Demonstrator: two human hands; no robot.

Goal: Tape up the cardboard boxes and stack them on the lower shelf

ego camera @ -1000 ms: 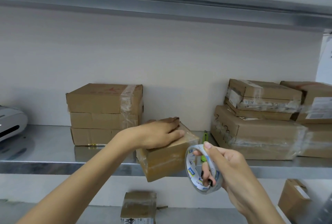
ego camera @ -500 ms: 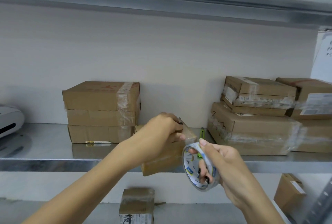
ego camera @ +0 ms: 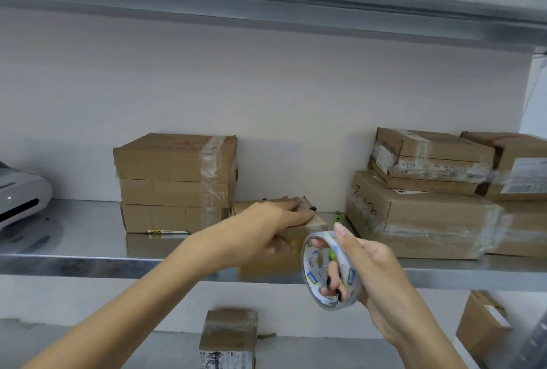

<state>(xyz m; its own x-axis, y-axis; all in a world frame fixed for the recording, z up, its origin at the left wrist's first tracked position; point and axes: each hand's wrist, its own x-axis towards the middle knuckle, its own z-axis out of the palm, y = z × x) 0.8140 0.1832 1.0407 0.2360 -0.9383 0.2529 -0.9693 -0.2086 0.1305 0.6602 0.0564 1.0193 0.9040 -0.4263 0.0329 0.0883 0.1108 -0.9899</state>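
Note:
A small cardboard box (ego camera: 266, 265) sits at the front edge of the steel shelf (ego camera: 74, 262). My left hand (ego camera: 266, 229) lies on top of it, fingers stretched over the top and thumb down the front face. My right hand (ego camera: 373, 274) grips a roll of clear tape (ego camera: 328, 271) just right of the box, fingers through its core. Whether a tape strand joins the roll to the box is not visible. A green cutter (ego camera: 337, 217) lies on the shelf behind the roll.
A stack of three taped boxes (ego camera: 174, 182) stands left of the small box; larger taped boxes (ego camera: 420, 214) are piled on the right. A white device (ego camera: 17, 194) sits far left. On the lower shelf (ego camera: 88, 348) stand a small taped box (ego camera: 228, 339) and another box (ego camera: 482, 324).
The small box has moved back from overhanging the shelf edge and now sits flatter on the shelf. My left hand went from gripping it to lying over its top. The tape roll stayed close by.

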